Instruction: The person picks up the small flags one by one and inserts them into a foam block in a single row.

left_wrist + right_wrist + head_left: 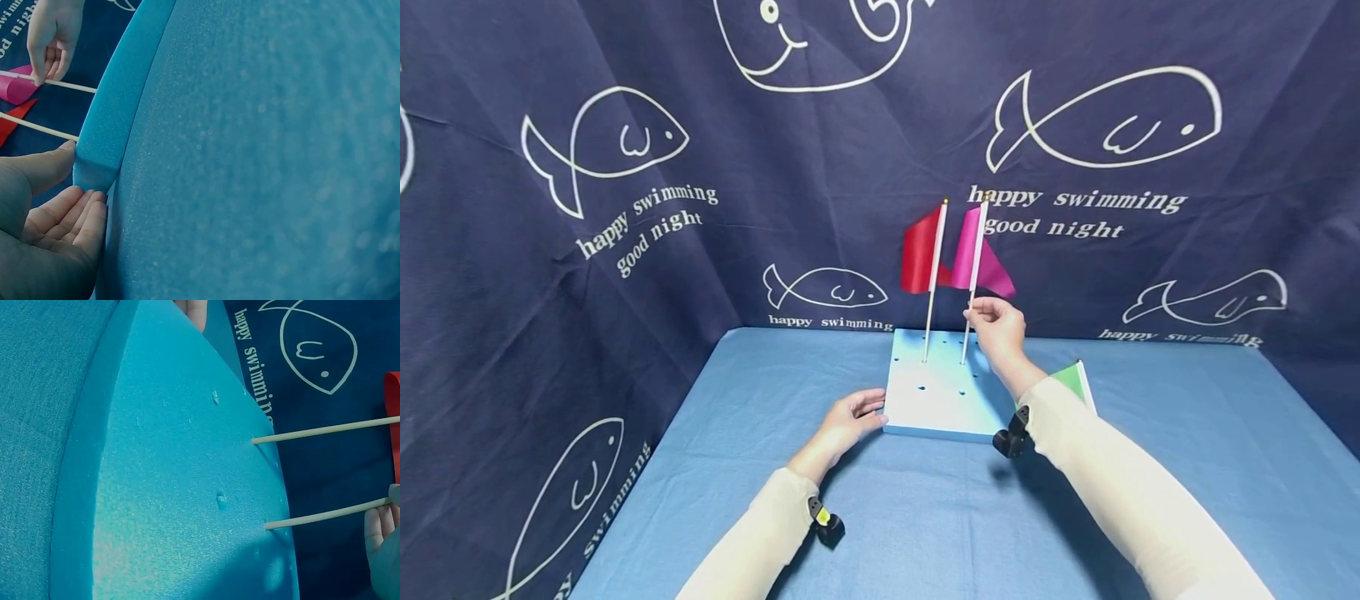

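A blue foam board [940, 412] with small holes lies flat. Two flags stand in it on thin sticks: a red flag [919, 254] on the left and a pink flag [970, 250] on the right. With thumb and fingertips, my right hand [1002, 329] pinches the pink flag's stick below the cloth; the stick's lower end meets the board [169, 475]. My left hand [847, 421] rests its thumb and fairly straight fingertips against the board's front left corner, also seen in the left wrist view. Behind the right forearm, a green flag [1071, 381] is partly hidden.
A blue cloth [760, 383] covers the table. Behind it hangs a dark blue curtain [820, 183] with white fish drawings. Small black cameras sit on both wrists, the right one [1011, 437] close to the board's front right corner.
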Demonstrator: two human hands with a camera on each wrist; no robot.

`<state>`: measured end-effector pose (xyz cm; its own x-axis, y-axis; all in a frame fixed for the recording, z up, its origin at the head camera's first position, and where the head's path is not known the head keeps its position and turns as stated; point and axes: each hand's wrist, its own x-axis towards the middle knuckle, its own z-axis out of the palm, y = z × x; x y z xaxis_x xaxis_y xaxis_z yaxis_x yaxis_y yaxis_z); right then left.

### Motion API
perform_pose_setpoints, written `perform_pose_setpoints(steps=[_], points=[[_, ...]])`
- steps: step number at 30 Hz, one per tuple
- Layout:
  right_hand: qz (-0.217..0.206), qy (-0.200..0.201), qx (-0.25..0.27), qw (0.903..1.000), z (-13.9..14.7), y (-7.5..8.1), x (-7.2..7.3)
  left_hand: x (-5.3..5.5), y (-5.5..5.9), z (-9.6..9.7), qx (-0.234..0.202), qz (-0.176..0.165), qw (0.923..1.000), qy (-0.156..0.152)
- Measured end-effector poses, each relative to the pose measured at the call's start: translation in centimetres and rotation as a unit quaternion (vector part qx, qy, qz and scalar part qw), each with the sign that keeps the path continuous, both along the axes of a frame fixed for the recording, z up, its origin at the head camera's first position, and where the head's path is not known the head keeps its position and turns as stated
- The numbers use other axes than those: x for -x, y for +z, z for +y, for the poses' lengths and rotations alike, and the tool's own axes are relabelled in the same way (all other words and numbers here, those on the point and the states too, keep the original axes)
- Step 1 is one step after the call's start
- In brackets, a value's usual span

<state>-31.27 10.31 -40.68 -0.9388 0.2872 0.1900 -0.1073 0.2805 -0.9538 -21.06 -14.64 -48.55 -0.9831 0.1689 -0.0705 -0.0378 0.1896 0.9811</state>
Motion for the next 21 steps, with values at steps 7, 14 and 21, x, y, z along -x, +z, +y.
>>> perform_pose_setpoints(steps=[7, 14, 21], points=[[-0.008, 0.000, -0.017, 0.9998, -0.08, -0.26, -0.11, -0.01, -0.03, 0.10, 0.011, -0.001, 0.9999, 0.002], [-0.002, 0.003, -0.014, 0.9999, -0.12, -0.32, -0.29, -0.22, 0.46, 0.30, 0.013, -0.004, 0.9999, 0.005], [-0.006, 0.004, -0.008, 0.9999, -0.08, -0.37, -0.35, -0.21, 0.28, 0.22, 0.010, -0.001, 0.9999, 0.004]])
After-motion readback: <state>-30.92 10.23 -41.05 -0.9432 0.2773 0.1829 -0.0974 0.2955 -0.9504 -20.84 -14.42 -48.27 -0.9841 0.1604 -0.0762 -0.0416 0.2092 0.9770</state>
